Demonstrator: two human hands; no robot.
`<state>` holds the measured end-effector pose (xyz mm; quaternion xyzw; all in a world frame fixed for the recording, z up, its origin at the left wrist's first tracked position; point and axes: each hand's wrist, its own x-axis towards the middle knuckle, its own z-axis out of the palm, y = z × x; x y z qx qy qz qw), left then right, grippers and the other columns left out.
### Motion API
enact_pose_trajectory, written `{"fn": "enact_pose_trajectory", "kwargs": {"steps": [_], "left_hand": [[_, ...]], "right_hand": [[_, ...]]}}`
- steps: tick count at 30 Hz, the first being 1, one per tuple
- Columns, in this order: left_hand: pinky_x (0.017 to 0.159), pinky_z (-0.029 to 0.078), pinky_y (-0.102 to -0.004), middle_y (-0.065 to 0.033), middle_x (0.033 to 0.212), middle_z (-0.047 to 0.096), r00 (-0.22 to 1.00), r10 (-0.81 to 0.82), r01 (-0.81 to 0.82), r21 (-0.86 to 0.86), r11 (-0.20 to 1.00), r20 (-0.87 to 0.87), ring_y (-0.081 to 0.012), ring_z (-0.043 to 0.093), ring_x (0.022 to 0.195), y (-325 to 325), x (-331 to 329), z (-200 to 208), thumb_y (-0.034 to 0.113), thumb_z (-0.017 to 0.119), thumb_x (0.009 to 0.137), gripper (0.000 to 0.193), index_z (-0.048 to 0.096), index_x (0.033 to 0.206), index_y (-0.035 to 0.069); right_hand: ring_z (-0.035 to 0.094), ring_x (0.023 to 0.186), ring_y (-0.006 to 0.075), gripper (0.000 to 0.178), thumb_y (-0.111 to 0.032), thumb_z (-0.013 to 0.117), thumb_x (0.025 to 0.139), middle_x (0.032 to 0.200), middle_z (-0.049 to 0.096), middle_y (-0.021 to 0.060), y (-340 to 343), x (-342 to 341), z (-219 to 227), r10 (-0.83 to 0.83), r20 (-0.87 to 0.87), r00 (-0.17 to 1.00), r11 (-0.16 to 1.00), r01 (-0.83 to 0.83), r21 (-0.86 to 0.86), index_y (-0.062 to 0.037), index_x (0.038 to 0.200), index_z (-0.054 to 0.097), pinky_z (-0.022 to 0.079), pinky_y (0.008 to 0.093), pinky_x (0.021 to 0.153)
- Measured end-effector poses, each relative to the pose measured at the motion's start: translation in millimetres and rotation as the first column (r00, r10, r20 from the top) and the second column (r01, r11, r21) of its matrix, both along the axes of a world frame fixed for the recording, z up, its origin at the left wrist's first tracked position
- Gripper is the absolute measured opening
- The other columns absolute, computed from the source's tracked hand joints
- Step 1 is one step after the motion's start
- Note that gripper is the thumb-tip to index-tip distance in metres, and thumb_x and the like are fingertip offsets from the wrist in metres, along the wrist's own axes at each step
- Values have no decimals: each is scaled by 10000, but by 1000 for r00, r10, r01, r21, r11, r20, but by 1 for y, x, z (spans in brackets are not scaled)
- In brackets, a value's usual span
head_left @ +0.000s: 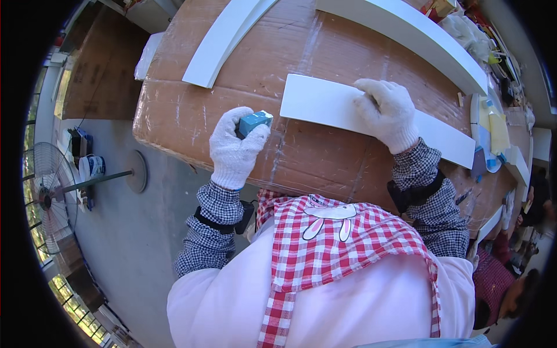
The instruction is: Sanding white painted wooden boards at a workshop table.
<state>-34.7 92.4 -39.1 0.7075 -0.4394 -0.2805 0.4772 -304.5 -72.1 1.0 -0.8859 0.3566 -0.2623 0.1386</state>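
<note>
Both my hands wear white knit gloves. My left hand (237, 148) is closed around a small blue block (254, 122), which looks like a sanding block with a pale upper edge. It is held above the cardboard, just left of a white board's end. That long white board (322, 100) lies flat on the cardboard-covered table (249, 64). My right hand (387, 113) rests over the middle of the board with curled fingers. The undersides of those fingers are hidden, so whether they grip the board or only touch it does not show.
Two more white boards lie farther off, one at the far left (223, 40) and a longer one (418, 37) along the far right. Clutter with a plastic bag (467, 32) covers the right side. A standing fan (49, 197) is on the floor at left; another person (499, 284) is at lower right.
</note>
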Motion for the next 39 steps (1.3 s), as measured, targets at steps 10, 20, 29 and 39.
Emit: {"fn": "enact_pose_trajectory", "kwargs": {"steps": [10,20,29,39], "left_hand": [[863,561,-282,-68,1125,647,985,24,5,-170,985,169,-149,643,1007,0,-11,-29,166,801,895,418,614,1255,67],[881,558,-292,-73,1136,651,988,6,32,-239,970,155,-156,643,1016,0,-5,-33,163,794,902,412,611,1257,64],[848,561,-300,-79,1107,658,987,141,-127,-177,976,74,-157,651,982,-3,-2,-33,228,800,896,428,619,1245,59],[874,535,-251,-45,1156,605,776,188,-341,-149,928,-603,-117,613,996,9,-6,-18,148,655,999,359,559,1333,59]], "right_hand": [[707,733,260,210,-200,730,887,809,732,121,1,-2,-4,17,23,1000,997,-15,-82,-61,1041,760,565,375,673],[702,709,263,209,-179,733,874,777,717,123,0,0,-4,25,49,998,997,-21,-70,-41,1030,752,560,373,658],[700,724,271,210,-167,731,870,796,723,129,-2,-1,-3,9,38,999,998,-7,-55,-46,1041,749,560,370,677],[706,885,245,256,-143,707,894,967,727,142,6,-7,-10,-130,11,991,966,124,226,-31,1123,733,561,351,812]]}}
